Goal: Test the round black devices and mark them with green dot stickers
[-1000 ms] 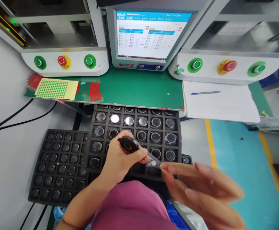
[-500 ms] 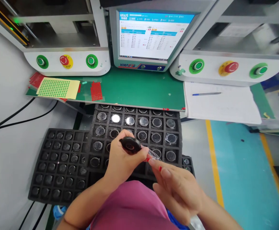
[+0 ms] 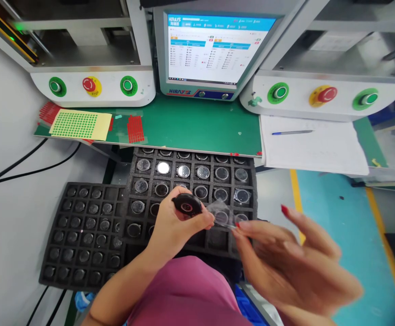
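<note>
My left hand (image 3: 173,226) is closed round a black round watch case (image 3: 187,204), held tilted above the foam tray, its back with a small ringed centre facing up. Between the watch case and my right hand stretches a piece of clear plastic film (image 3: 222,212). My right hand (image 3: 286,258) pinches the film's near corner between thumb and a finger, while its other fingers are spread and slightly blurred. Small red patches show at two of its fingertips. Whether the film still touches the watch case is hard to see.
Below lies a black foam tray (image 3: 192,181) with round watch pieces in its cells; a second foam tray (image 3: 82,235) stands left. Behind are a green shelf (image 3: 190,122), sticker sheets (image 3: 78,124), paper with a pen (image 3: 292,132), a monitor (image 3: 218,50) and button panels (image 3: 92,88).
My right hand has moved right and away from my left hand, drawing the clear film out between them. The watch case stays nearly in place, turned slightly.
</note>
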The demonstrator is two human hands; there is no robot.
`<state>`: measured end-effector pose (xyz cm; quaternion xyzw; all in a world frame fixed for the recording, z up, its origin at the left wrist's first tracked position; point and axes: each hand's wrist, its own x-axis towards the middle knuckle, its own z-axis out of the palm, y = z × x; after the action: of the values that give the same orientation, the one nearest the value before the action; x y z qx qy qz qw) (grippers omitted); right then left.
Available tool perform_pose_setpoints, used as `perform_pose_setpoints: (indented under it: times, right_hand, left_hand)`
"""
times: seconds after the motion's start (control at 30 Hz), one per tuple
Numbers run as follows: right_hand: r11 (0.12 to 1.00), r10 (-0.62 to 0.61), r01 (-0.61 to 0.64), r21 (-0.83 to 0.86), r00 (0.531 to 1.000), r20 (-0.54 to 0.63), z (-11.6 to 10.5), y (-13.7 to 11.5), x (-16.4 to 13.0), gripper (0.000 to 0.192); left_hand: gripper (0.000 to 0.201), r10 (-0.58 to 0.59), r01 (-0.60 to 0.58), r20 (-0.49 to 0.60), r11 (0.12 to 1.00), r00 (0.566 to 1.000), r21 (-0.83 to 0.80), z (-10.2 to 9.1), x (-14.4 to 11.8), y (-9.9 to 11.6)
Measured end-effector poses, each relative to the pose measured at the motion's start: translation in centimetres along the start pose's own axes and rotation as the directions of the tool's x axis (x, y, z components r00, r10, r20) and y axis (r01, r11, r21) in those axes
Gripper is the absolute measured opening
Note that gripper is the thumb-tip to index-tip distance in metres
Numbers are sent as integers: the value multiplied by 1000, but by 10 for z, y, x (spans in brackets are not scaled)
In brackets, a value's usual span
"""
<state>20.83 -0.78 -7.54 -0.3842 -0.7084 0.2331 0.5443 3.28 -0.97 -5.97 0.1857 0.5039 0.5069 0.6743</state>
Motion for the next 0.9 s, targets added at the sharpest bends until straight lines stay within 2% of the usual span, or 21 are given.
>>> perform_pose_setpoints:
  times: [0.07,0.13,0.2,0.27,0.33,0.4,0.6,0.73,0.8,0.9]
  right_hand:
    - [991,56,-44,127,994,-95,7,-10,13,80]
    - [945,222,-177,274,964,-143,12,-18,20,67]
    - [856,398,-334,396,913,-91,14,-21,23,53]
    - [732,550,-494,468,835,20,13,-21,23,43]
    - [613,652,-611,501,749,115,13,-19,22,38]
    - [539,693,-658,526,701,167,15,-17,20,37]
    - [426,692,-683,593,668,272,25,-18,16,41]
    - [381,724,-685,621,639,261,31,-18,17,43]
    - [349,755,-697,626,605,253,35,-17,19,45]
    - [305,789,-715,630,560,253,40,-16,21,44]
  left_hand:
    - [34,9,-4,62,997,998,-80,-2,-1,-1]
    - [31,13,1,90,988,996,-152,-5,-2,-3]
    - [25,13,-5,57,990,998,-144,-8,-3,-6]
    - [22,35,-35,-3,998,999,-55,-11,-2,-11]
    - [23,71,-69,-50,997,996,40,-15,-1,-15]
    - [24,105,-100,-66,993,992,70,-16,-1,-18]
    - [26,106,-106,-7,991,994,-84,-6,-2,-16]
    - [22,141,-140,-6,990,990,29,-5,-4,-19]
    - [23,164,-163,-11,984,986,78,-6,-5,-22]
    - [24,200,-199,-1,977,980,69,-6,-6,-27]
